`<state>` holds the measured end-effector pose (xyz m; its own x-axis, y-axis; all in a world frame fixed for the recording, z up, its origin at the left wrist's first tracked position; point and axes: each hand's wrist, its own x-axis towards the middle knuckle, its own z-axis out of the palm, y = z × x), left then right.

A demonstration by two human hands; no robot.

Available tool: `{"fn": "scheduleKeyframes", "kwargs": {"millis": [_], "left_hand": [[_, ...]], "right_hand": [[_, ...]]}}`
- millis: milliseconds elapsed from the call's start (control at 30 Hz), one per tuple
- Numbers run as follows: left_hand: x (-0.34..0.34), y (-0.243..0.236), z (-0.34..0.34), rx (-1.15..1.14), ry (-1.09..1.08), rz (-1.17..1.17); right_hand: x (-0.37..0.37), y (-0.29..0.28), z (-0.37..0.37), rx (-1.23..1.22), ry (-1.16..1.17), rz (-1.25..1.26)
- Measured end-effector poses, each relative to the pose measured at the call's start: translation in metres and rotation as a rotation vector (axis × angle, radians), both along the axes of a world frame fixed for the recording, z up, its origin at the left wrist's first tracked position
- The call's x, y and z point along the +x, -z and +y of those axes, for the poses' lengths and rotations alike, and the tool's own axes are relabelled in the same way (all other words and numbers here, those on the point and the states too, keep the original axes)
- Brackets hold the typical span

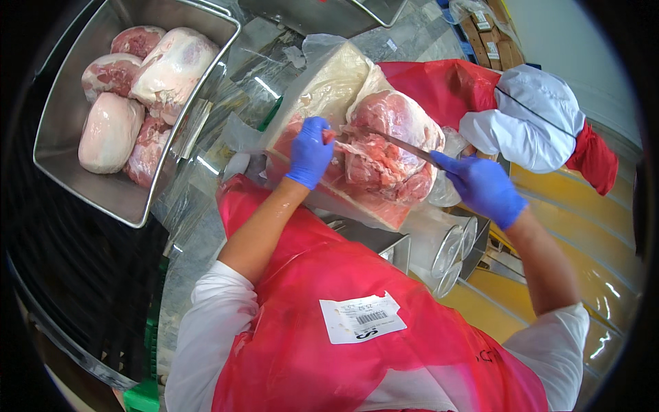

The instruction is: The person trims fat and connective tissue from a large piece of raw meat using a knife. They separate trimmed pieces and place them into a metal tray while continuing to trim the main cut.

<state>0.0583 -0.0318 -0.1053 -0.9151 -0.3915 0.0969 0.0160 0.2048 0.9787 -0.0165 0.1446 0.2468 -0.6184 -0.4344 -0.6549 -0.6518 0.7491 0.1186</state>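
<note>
A large piece of raw meat [391, 117] with pale fat and skin lies on a whitish block-like cutting surface [322, 86]. Gloved in blue, my right hand [484, 187] is closed round the handle of a knife [408, 147]. The blade points left across the top of the meat, over a cut, ragged red area. My left hand [310, 152], also in a blue glove, is closed just left of the meat. A small red scrap of meat [328, 136] shows at its fingers; the rest of the grip is hidden.
Several meat pieces [110, 134] sit in a deep metal tub [230, 51] at the far left. A co-worker in a white cap [528, 117] and red apron bends close on the far right. Clear plastic containers [449, 250] stand below the block; cardboard boxes [484, 38] are behind.
</note>
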Motion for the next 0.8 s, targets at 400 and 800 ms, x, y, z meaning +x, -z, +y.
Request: {"fn": "scheduleKeyframes", "kwargs": {"millis": [400, 800], "left_hand": [[0.04, 0.03, -0.094, 0.044, -0.145, -0.177], [0.035, -0.037, -0.038, 0.05, 0.074, -0.114]], "right_hand": [[0.049, -0.017, 0.069, 0.061, 0.012, 0.036], [0.055, 0.022, 0.061, -0.046, 0.14, 0.03]]}}
